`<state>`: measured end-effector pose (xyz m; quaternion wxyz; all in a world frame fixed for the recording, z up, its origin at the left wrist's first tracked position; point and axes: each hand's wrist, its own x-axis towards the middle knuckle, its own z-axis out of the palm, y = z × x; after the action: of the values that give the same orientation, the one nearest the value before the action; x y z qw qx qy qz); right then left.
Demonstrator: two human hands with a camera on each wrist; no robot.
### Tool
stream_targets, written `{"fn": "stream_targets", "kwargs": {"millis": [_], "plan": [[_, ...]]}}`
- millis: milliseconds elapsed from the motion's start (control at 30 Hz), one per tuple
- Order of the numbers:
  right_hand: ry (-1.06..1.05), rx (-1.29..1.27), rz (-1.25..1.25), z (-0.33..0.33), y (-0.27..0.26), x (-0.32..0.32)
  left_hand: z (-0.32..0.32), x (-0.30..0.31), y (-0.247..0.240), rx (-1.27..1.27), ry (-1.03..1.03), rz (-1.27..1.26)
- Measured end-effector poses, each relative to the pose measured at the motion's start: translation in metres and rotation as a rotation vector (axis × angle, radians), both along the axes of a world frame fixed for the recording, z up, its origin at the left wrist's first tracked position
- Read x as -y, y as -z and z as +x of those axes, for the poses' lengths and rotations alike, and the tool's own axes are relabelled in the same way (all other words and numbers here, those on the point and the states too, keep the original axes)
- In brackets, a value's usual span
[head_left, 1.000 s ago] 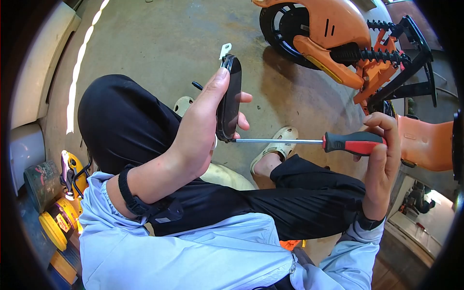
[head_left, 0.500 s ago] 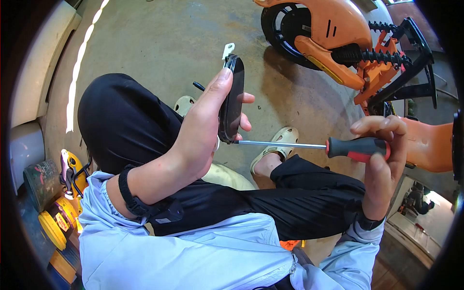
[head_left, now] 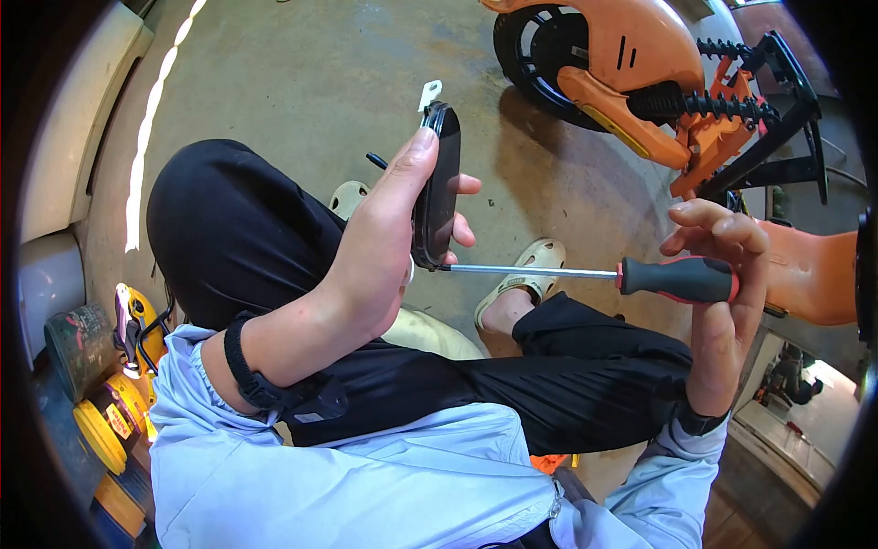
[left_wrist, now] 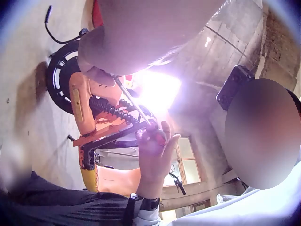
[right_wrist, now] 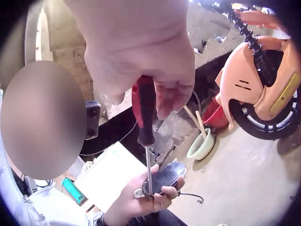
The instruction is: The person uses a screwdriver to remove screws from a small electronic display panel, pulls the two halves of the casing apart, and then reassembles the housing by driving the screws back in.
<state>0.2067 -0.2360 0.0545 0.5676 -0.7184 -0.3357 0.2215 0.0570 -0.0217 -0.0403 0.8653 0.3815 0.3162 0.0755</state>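
Note:
My left hand (head_left: 370, 252) holds up a glossy black oval part (head_left: 437, 188), thumb along its near edge and fingertips showing beyond it. A pale metal tab (head_left: 430, 94) with a hole sticks out of its top end. A thin black cable (right_wrist: 193, 195) trails from it in the right wrist view. Around the handle end of a red-and-black screwdriver (head_left: 672, 281) are the fingers of my right hand (head_left: 721, 334), the forefinger lifted off. The shaft runs level to the lower end of the oval part, where its tip is hidden.
An orange two-wheeler (head_left: 640, 55) with black springs stands at the far right. Yellow tubs (head_left: 101, 435) and a dark can (head_left: 80, 343) are at the left. In the right wrist view a pale green bowl (right_wrist: 201, 145) sits beside a red container (right_wrist: 216, 115).
The screwdriver handle has rolled, its red side giving way to dark grey. My right fingers have shifted around it and spread. The left hand and oval part have hardly moved.

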Motion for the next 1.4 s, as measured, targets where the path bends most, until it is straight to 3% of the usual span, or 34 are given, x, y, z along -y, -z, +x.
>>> {"fn": "stream_targets", "kwargs": {"millis": [33,100,133,200,367,467,567,867,1000,1100,1167,1200,1267,1400], "plan": [[0.001,0.001,0.000,0.000,-0.004,0.002,0.000,0.000,0.001,0.003,-0.001,-0.003],[0.157,-0.136,-0.251,0.000,-0.012,0.007,0.000,0.000,0.000,0.002,0.001,-0.006],[0.157,-0.136,-0.252,0.000,-0.009,0.008,0.000,0.000,-0.001,0.002,0.000,-0.008],[-0.013,0.107,-0.054,0.002,0.000,0.008,0.001,0.000,0.000,0.005,-0.002,-0.008],[-0.005,0.051,-0.022,0.001,-0.003,0.003,0.000,0.001,-0.001,-0.007,-0.008,0.000],[0.148,-0.113,-0.222,-0.001,-0.009,0.006,0.000,0.000,0.000,-0.008,-0.005,-0.006],[-0.032,0.103,-0.066,0.001,-0.002,0.010,0.000,0.000,-0.001,-0.006,-0.006,-0.003],[0.008,0.121,-0.117,0.004,0.001,0.009,0.001,0.000,0.000,-0.004,-0.008,0.002],[-0.061,0.186,0.015,0.005,0.003,0.004,0.001,0.000,-0.001,-0.005,-0.008,0.001],[-0.032,0.044,-0.043,0.005,-0.004,0.009,0.001,0.000,-0.001,-0.008,-0.005,-0.005],[0.165,-0.070,-0.247,0.000,-0.012,0.010,0.001,0.000,-0.002,-0.006,-0.004,-0.006],[0.164,-0.070,-0.247,0.002,-0.008,0.010,0.001,0.000,-0.002,-0.005,-0.005,-0.004],[-0.053,0.185,-0.021,0.006,0.001,0.008,0.001,0.001,-0.002,-0.005,-0.008,-0.002],[-0.008,0.141,-0.016,0.002,0.004,0.002,0.001,0.001,-0.002,-0.007,-0.006,0.002]]}}
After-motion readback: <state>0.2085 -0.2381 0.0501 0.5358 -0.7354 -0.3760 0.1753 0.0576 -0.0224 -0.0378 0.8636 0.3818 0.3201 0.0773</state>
